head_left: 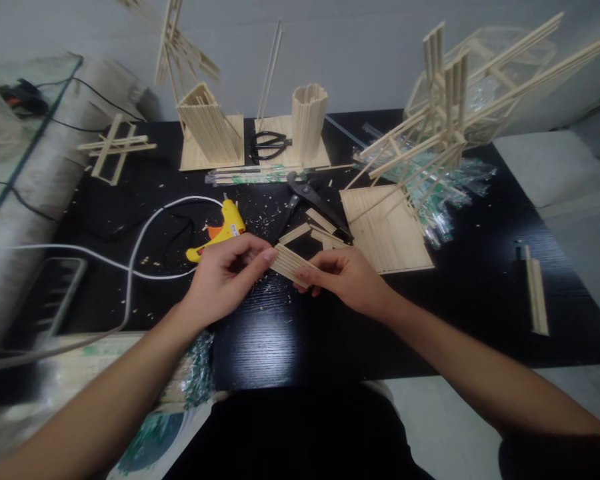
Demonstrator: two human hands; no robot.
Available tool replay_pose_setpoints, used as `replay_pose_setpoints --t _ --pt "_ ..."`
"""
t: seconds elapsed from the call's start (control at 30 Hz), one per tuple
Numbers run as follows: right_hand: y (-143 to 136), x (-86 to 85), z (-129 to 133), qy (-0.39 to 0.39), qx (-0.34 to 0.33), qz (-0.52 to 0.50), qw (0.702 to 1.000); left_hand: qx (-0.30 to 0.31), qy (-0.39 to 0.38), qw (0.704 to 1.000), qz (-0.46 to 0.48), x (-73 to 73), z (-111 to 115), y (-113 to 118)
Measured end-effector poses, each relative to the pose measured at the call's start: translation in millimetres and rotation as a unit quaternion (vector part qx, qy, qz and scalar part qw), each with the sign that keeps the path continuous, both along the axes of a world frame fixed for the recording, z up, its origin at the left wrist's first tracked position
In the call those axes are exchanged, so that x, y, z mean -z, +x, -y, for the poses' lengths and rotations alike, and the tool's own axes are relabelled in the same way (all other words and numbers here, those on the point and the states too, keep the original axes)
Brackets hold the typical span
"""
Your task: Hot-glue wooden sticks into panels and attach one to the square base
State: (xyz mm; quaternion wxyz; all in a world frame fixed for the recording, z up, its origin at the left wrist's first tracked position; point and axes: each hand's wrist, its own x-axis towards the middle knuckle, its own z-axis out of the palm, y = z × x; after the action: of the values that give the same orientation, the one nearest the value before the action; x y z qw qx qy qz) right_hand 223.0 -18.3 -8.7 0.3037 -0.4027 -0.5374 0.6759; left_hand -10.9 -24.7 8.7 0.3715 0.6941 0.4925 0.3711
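A small panel of short wooden sticks (pixel 286 264) is held between both hands over the black table. My left hand (pixel 227 272) pinches its left end with thumb and fingers. At its right end, my right hand (pixel 347 277) grips it, thumb on top. Just beyond the hands lie a few loose short stick pieces (pixel 295 233). Black cutters (pixel 313 197) rest open behind those pieces. The yellow glue gun (pixel 230 227) lies on its side behind my left hand, its white cord running left.
Stick towers stand on square bases (pixel 193 157) at the back. A windmill-like stick model (pixel 450 133) is at the right, by a flat stick panel (pixel 385 230). Black-handled pliers (pixel 270 145), wrapped stick bundles (pixel 255 175) and a power strip (pixel 63 300) are also on the table (pixel 265 347).
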Motion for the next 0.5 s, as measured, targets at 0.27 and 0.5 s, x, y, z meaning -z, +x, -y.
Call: replay_pose_setpoints --t 0.27,0.5 --pt "-0.3 1.4 0.7 0.023 0.022 0.006 0.999 -0.03 -0.028 0.999 0.03 -2.6 -2.0 -0.7" --pt "-2.3 5.3 7.7 0.077 0.033 0.048 0.995 -0.007 -0.065 0.998 -0.008 -3.7 -2.0 4.6"
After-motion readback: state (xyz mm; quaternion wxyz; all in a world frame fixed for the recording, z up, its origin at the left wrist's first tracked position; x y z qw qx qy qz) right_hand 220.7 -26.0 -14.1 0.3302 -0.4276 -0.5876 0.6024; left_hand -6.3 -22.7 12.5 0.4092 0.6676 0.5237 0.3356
